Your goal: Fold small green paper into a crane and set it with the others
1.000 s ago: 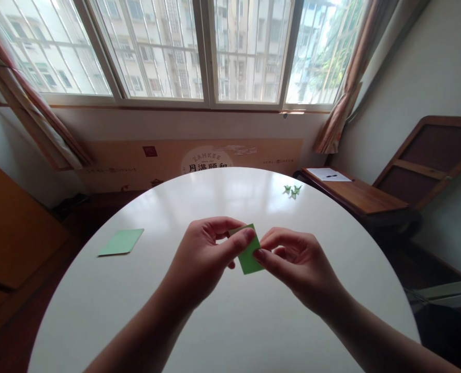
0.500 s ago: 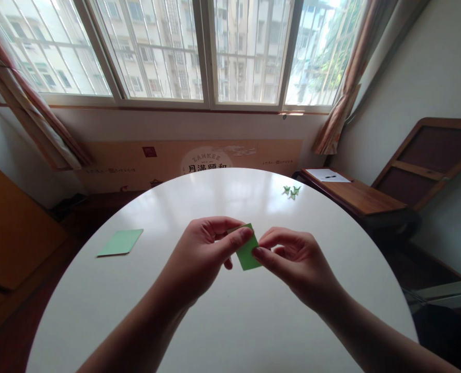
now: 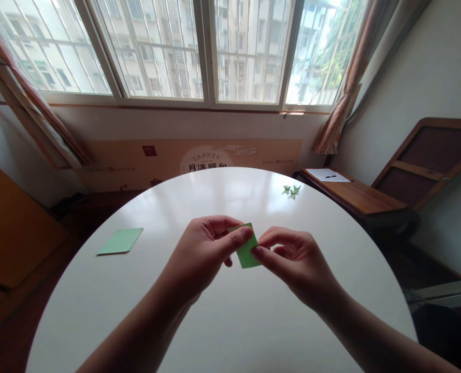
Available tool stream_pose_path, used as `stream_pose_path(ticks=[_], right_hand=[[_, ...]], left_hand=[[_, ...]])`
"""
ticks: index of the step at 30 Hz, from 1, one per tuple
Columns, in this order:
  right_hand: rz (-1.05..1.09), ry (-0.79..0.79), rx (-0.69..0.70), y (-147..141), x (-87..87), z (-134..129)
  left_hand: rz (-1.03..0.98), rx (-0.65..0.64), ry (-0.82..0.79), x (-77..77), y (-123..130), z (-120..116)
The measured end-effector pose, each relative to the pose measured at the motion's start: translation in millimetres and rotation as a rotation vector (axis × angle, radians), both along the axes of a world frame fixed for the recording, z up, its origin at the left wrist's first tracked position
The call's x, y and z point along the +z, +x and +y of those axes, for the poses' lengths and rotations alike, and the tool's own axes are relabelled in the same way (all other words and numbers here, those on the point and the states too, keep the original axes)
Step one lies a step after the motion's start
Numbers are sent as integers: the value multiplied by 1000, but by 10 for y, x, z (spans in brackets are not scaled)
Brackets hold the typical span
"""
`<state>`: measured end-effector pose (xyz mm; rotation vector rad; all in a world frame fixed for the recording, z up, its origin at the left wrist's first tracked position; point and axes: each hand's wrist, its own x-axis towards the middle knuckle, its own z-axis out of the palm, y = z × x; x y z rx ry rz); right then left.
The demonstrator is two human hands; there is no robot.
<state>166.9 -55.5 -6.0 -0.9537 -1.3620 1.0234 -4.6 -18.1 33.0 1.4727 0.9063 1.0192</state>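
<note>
Above the middle of the white round table (image 3: 230, 321), a small green paper (image 3: 248, 257) is held between both hands. My left hand (image 3: 215, 241) pinches its upper left part, with the thumb lying on the near face. At the paper's right edge, my right hand (image 3: 292, 259) grips it between thumb and index finger. The fingertips behind the paper are partly hidden. A flat pile of light green paper (image 3: 120, 241) lies on the left side of the table. Several small folded green paper shapes (image 3: 291, 191) sit together near the far right edge.
Beyond the table on the right stands a wooden bench (image 3: 362, 194) bearing a white sheet (image 3: 327, 175) with a dark pen-like item on it. A printed cardboard panel (image 3: 156, 163) is behind the far table edge, below the barred windows.
</note>
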Motion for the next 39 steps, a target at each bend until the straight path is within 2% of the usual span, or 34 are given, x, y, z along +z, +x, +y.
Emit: stream_pose_path(ticks=[9,16,23,31,39], right_hand=[[2,0,24,0,-24,11],[18,-3,8,-13,-10,21],[28,25,-15,4,-43,57],[25,25,-86,5,-60,55],[53,44,-110,12,-60,69]], left_hand=[[1,-3,8,-31,-19,20],[112,-34,81,-35,-6,14],[142,-75,39,-57,-16,32],[171,-21,71,-57,-27,54],[89,55,50,-71,-24,87]])
